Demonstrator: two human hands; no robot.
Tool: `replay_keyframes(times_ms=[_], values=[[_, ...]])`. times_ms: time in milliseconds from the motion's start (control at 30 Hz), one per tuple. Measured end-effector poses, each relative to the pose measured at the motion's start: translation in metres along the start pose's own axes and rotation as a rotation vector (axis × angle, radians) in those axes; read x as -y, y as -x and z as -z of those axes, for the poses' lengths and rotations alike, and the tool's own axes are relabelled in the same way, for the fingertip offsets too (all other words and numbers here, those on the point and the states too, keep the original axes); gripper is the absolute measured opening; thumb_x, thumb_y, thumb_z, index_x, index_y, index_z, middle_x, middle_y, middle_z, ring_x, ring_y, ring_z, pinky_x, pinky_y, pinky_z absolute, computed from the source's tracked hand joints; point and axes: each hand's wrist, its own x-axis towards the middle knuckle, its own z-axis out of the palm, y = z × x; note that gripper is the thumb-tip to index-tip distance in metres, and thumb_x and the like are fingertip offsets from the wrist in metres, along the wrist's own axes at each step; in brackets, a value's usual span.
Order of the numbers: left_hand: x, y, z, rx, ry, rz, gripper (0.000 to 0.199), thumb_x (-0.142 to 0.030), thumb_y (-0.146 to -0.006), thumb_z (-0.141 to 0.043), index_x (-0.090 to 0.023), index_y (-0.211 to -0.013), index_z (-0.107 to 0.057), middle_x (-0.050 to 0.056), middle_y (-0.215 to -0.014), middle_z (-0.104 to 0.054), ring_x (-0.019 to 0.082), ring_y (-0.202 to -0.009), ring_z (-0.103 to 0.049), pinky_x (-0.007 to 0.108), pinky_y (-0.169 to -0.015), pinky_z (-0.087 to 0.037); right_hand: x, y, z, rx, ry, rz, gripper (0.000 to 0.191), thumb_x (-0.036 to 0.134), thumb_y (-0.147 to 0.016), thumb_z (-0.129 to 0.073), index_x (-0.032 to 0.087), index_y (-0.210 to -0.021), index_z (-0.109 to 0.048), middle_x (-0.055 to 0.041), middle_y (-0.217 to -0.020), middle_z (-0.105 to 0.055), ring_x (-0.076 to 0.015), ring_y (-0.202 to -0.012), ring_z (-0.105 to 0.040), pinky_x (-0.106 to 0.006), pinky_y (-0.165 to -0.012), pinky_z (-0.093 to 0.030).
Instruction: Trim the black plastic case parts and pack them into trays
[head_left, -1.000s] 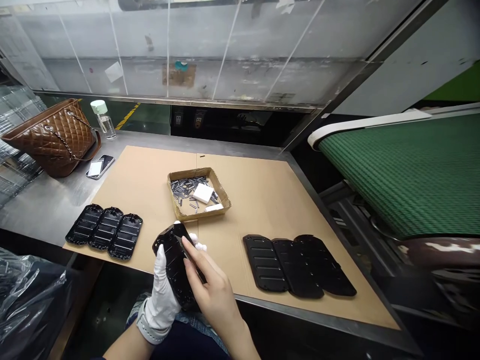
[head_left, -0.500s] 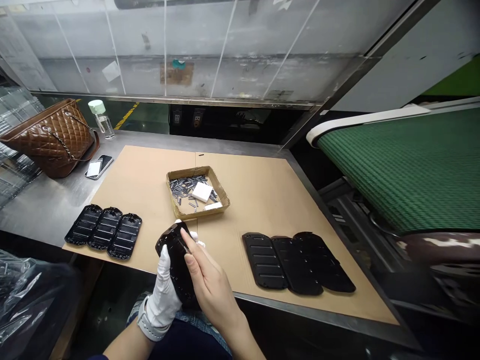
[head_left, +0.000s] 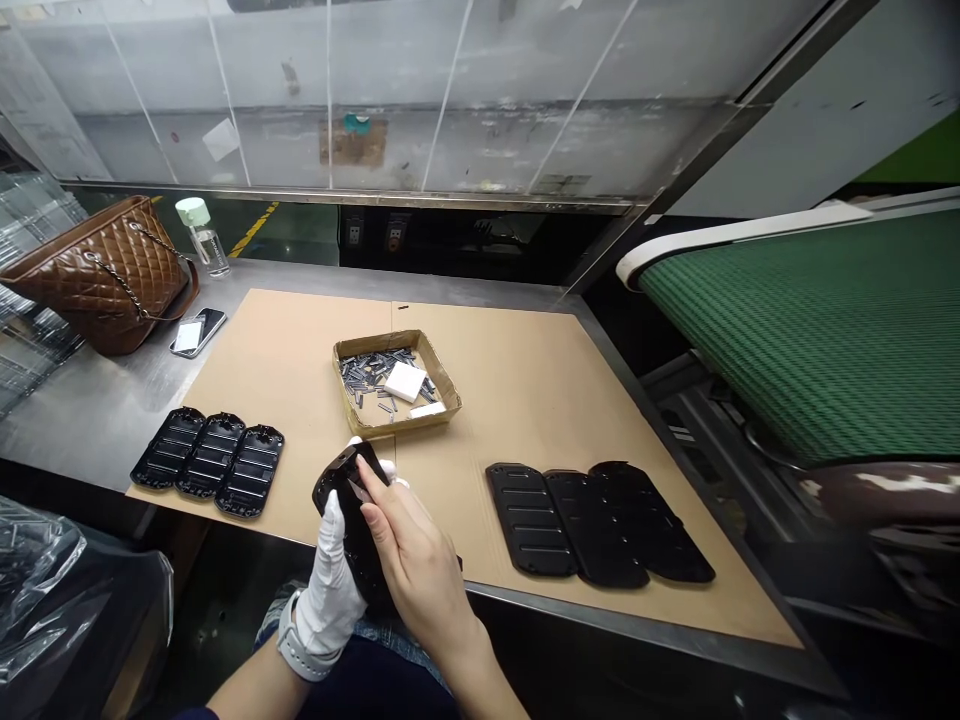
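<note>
"Two hands share one black panel: where does each lie?"

"Gloved in white, the left hand is clamped on the panel, thumb along the near face, fingertips emerging past the far edge. The bare right hand lies across the same face, index finger and thumb slightly parted."

"And outward from them?"

"Beyond the panel's upper end, a shallow box contains dark strips and white blocks. Black panels lie flat in two groups on the cardboard sheet: three at left, an overlapping set at right. Farther off are a brown bag, a bottle and, at right, a green belt."

"What differs from the frame half a second earlier?"

"The right fingertips sit slightly farther left, and a small dark tip now shows past that hand's outer edge. Both groups keep their places."

"What is obscured?"

"Much of the held panel's face, beneath the right hand; whether those fingers pinch a small part, one cannot tell. The left palm is hidden, and overlap makes the right-hand set hard to count."
</note>
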Motion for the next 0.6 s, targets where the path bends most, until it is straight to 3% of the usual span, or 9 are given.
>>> replay_keyframes(times_ms=[233, 400, 500, 600], values=[[0.003, 0.003, -0.002, -0.017, -0.003, -0.008, 0.053, -0.056, -0.086, -0.049, -0.028, -0.131, -0.055, 0.002, -0.126, -0.064, 0.02, -0.133, -0.043, 0.033, -0.11, -0.039, 0.0, -0.001, -0.004, -0.011, -0.025, -0.037, 0.042, 0.031, -0.099, -0.033, 0.021, -0.137, -0.049, -0.0099, -0.094, -0.071, -0.0224, -0.085, -0.066, -0.034, -0.074, -0.055], [0.001, 0.004, -0.023, 0.095, 0.018, 0.003, 0.053, -0.057, -0.089, -0.043, -0.027, -0.13, -0.057, 0.002, -0.132, -0.06, 0.022, -0.135, -0.04, 0.036, -0.114, -0.031, -0.002, 0.0, 0.002, -0.001, -0.192, -0.113, 0.04, 0.032, -0.099, -0.034, 0.023, -0.134, -0.052, -0.0077, -0.118, -0.068, -0.0214, -0.11, -0.063, -0.035, -0.093, -0.052], [-0.009, 0.002, -0.04, 0.14, 0.026, 0.023, 0.064, -0.066, -0.086, -0.039, -0.021, -0.126, -0.06, 0.006, -0.129, -0.062, 0.027, -0.134, -0.042, 0.042, -0.116, -0.027, -0.021, 0.001, 0.002, -0.017, -0.258, -0.274, 0.043, 0.036, -0.099, -0.031, 0.022, -0.133, -0.053, -0.0068, -0.131, -0.061, -0.0205, -0.123, -0.055, -0.035, -0.1, -0.048], [-0.025, -0.004, -0.049, 0.173, 0.01, 0.103, 0.072, -0.073, -0.08, -0.041, -0.018, -0.121, -0.064, 0.009, -0.12, -0.068, 0.031, -0.127, -0.05, 0.049, -0.114, -0.026, -0.058, 0.002, -0.009, 0.023, -0.115, -0.466, 0.042, 0.039, -0.096, -0.034, 0.023, -0.127, -0.059, -0.0083, -0.125, -0.065, -0.0241, -0.116, -0.06, -0.042, -0.096, -0.05]])
